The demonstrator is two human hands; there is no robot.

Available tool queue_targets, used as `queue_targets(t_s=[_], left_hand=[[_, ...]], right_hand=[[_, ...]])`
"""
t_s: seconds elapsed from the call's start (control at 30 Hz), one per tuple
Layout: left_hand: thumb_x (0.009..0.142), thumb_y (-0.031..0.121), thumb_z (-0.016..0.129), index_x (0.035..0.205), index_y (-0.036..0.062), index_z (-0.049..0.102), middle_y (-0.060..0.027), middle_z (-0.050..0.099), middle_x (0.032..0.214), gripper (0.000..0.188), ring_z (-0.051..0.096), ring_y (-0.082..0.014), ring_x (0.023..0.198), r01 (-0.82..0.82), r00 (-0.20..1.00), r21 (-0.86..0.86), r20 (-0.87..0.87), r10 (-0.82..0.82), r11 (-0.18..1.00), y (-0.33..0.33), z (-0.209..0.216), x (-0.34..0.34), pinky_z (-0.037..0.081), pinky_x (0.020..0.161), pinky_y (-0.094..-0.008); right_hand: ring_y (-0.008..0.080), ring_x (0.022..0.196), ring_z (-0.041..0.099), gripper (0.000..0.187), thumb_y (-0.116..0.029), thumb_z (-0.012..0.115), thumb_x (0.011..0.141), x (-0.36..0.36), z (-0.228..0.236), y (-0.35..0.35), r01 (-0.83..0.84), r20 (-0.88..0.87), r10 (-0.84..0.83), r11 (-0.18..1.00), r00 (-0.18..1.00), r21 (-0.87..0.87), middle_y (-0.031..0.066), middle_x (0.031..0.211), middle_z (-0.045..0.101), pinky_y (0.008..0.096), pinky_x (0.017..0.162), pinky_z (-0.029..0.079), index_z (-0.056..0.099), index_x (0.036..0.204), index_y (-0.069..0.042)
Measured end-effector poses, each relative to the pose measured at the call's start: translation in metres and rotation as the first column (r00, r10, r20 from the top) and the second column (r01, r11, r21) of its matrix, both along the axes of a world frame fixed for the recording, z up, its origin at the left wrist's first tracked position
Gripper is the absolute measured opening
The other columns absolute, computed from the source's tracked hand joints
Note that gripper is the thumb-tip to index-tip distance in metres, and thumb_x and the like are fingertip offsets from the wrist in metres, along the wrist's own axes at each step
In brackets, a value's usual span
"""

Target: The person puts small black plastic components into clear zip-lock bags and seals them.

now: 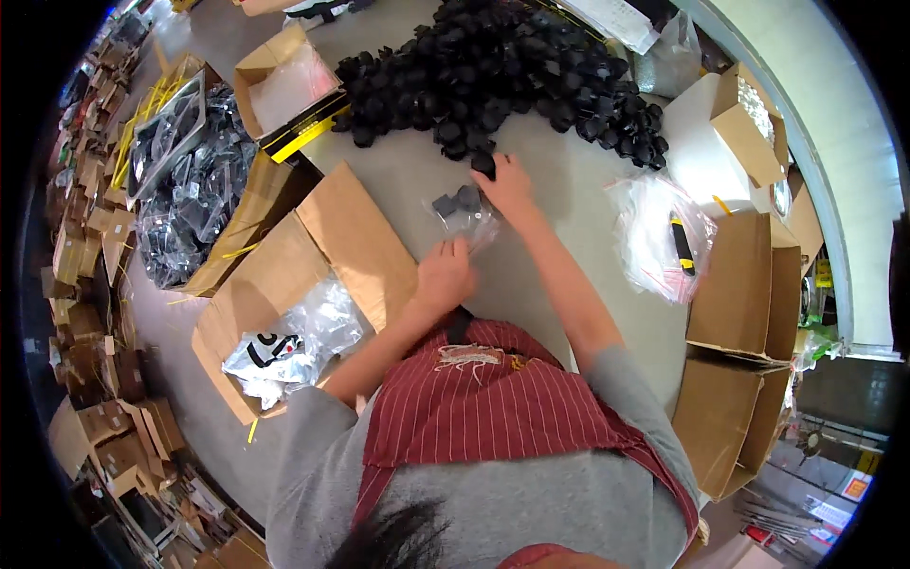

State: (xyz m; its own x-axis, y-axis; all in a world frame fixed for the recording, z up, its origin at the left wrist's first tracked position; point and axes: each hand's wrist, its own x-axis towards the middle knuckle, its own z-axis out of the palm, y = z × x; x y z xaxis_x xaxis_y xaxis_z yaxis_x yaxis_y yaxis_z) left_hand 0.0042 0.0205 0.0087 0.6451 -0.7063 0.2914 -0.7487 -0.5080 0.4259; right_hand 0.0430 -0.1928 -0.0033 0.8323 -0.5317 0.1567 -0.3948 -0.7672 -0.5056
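Observation:
My left hand (447,273) is closed on the near edge of a small clear plastic bag (482,230). Dark grey-black parts (459,201) show inside the bag, which lies on the grey tabletop (578,228). Just beyond the bag, the fingers of my right hand (510,188) grip one rounded black plastic part (483,165). It is at the near edge of a large pile of similar black plastic parts (493,71) spread across the far side of the table. The exact kind of these parts cannot be made out.
Right of my arm lie flat clear bags (645,237) with a yellow-black utility knife (682,245) on them. Open cardboard boxes (735,284) line the right side. At left stand a carton of plastic wrapping (284,313), a box of bagged parts (194,180) and a small box (261,71).

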Motion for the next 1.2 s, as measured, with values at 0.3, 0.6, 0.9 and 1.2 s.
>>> queue_targets(t_s=[0.3,0.6,0.9,1.2], left_hand=[[0.083,0.014,0.06,0.097,0.0066,0.055,-0.0144,0.066,0.083,0.017,0.065,-0.0337,0.08,-0.06,0.996,0.019,-0.064,0.061,0.998,0.016,0.007,0.012,0.054,0.066,-0.0467],[0.082,0.015,0.062,0.097,0.0066,0.056,-0.0115,0.066,0.085,0.018,0.066,-0.031,0.078,0.107,0.994,-0.011,0.005,-0.107,0.994,-0.003,0.02,-0.003,0.054,0.064,-0.044],[0.083,0.01,0.062,0.119,0.0077,0.053,-0.015,0.066,0.082,0.037,0.066,-0.0334,0.074,0.036,0.999,-0.101,-0.036,-0.04,0.994,-0.007,0.017,-0.011,0.053,0.06,-0.0437],[0.085,0.016,0.064,0.106,0.0053,0.056,-0.0155,0.066,0.079,0.025,0.066,-0.0335,0.071,0.044,0.996,0.011,0.071,-0.045,0.999,-0.002,0.006,-0.009,0.054,0.059,-0.0444]], right_hand=[[0.023,0.082,0.069,0.041,0.0,0.056,0.078,-0.145,0.033,-0.003,-0.11,0.142,-0.222,0.151,0.965,0.982,0.0139,0.107,0.063,0.0315,0.075,0.056,0.061,0.118,-0.003],[0.0196,0.089,0.066,0.047,0.004,0.054,0.076,-0.166,0.048,0.008,-0.165,0.153,0.084,0.154,0.985,0.974,0.0094,0.111,0.065,0.0295,0.078,0.053,0.063,0.121,-0.004],[0.0282,0.108,0.059,0.05,0.003,0.056,0.073,-0.164,0.014,0.065,-0.309,0.348,0.251,0.943,0.903,0.122,0.0132,0.122,0.059,0.0392,0.091,0.049,0.07,0.116,-0.02],[0.0341,0.11,0.055,0.05,0.0,0.062,0.07,-0.151,0.011,0.069,-0.352,0.147,0.415,0.877,0.898,-0.327,0.0144,0.126,0.054,0.0436,0.092,0.047,0.066,0.119,-0.01]])
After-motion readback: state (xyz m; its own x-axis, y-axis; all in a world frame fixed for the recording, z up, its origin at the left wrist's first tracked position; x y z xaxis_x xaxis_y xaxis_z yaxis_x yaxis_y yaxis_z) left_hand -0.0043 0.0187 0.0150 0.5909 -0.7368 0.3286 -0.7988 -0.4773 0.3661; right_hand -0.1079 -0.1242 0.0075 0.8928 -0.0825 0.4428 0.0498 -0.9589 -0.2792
